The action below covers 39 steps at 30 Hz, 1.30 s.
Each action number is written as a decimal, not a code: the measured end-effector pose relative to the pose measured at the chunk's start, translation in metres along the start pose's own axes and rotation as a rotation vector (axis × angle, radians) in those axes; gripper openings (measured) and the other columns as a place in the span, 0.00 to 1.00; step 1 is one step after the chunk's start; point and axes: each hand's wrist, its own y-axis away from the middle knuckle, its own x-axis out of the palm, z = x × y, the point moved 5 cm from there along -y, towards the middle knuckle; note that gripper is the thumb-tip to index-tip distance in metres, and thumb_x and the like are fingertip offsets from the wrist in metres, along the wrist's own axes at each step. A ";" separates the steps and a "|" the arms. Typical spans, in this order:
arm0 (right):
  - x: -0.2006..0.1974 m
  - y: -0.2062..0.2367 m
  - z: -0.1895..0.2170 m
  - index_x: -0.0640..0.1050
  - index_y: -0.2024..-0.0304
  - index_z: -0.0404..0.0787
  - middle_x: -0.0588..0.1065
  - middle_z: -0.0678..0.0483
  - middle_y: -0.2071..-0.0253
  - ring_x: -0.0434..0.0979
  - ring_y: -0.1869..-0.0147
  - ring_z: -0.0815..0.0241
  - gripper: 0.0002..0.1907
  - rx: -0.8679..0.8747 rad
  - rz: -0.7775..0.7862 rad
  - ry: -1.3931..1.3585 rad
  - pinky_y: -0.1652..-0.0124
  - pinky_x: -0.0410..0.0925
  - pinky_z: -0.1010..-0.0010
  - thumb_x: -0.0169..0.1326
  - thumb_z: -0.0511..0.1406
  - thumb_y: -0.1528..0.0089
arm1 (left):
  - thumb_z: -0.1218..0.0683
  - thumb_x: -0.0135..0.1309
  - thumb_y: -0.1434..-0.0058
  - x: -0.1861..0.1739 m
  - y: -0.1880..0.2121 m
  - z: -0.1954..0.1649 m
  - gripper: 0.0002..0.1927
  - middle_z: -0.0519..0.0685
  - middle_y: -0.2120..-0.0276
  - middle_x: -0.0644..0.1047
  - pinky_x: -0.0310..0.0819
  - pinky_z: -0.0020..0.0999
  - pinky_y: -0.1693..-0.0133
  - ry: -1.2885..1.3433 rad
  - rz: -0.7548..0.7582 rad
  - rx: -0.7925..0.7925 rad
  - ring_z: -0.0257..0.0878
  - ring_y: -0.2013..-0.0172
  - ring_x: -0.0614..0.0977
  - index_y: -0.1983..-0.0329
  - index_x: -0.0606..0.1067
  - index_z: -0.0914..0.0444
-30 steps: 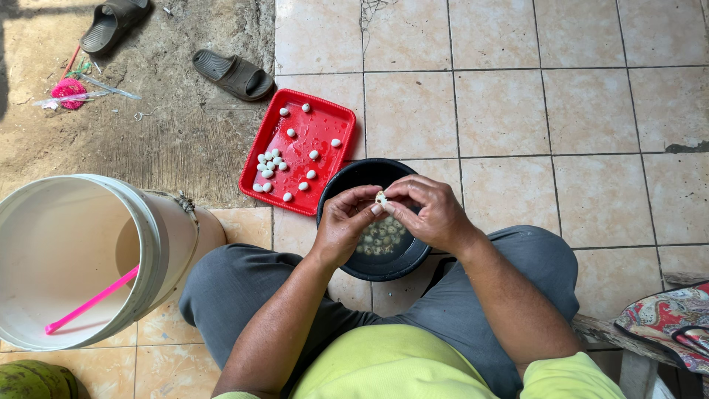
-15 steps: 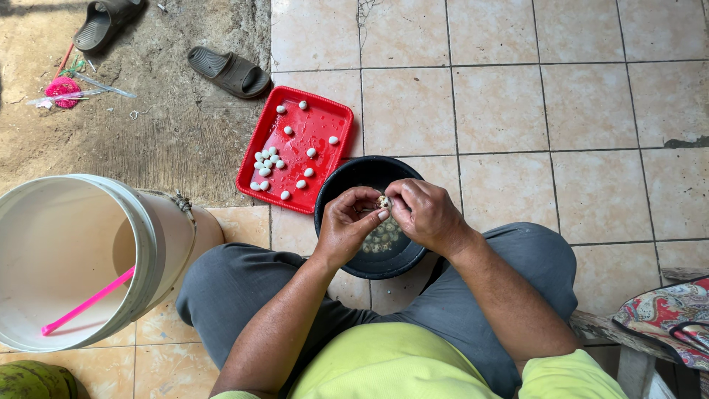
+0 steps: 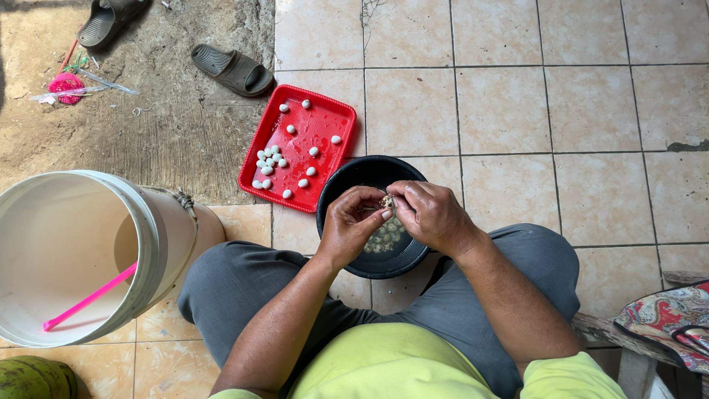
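Note:
My left hand (image 3: 356,220) and my right hand (image 3: 430,214) meet over a black bowl (image 3: 364,171) and together pinch one small speckled egg (image 3: 386,201) between the fingertips. Inside the bowl lie several more small speckled eggs (image 3: 382,238), partly hidden by my hands. The bowl rests on the tiled floor between my knees. To its upper left sits a red tray (image 3: 322,120) that holds several small white peeled eggs (image 3: 267,160).
A large white bucket (image 3: 151,222) with a pink stick (image 3: 88,298) inside stands at my left knee. Two dark sandals (image 3: 230,69) lie on the bare ground beyond the tray. A patterned cloth bag (image 3: 665,321) rests on a wooden bench at right. A green fruit (image 3: 33,378) is at bottom left.
Both hands stay over the bowl, fingers working slightly around the small egg. Nothing else has moved.

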 end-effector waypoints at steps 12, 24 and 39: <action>0.001 0.003 -0.002 0.76 0.55 0.34 0.80 0.45 0.62 0.84 0.60 0.50 0.10 0.028 0.026 -0.015 0.63 0.77 0.64 0.58 0.27 0.38 | 0.65 0.63 0.39 0.002 0.002 0.006 0.13 0.48 0.54 0.77 0.80 0.29 0.50 0.031 0.019 0.004 0.33 0.54 0.82 0.51 0.77 0.68; -0.010 -0.002 -0.004 0.80 0.58 0.34 0.81 0.46 0.60 0.85 0.58 0.55 0.08 0.140 -0.041 -0.212 0.59 0.78 0.68 0.51 0.24 0.38 | 0.62 0.56 0.33 0.001 -0.002 0.018 0.15 0.52 0.52 0.81 0.82 0.38 0.47 0.423 0.065 -0.192 0.38 0.52 0.83 0.43 0.75 0.70; -0.018 0.001 0.010 0.78 0.57 0.34 0.81 0.45 0.61 0.84 0.58 0.46 0.08 0.068 0.010 -0.101 0.61 0.76 0.62 0.58 0.27 0.40 | 0.64 0.64 0.43 0.010 -0.001 -0.008 0.13 0.47 0.55 0.77 0.80 0.29 0.54 -0.013 -0.007 -0.048 0.33 0.57 0.82 0.55 0.78 0.69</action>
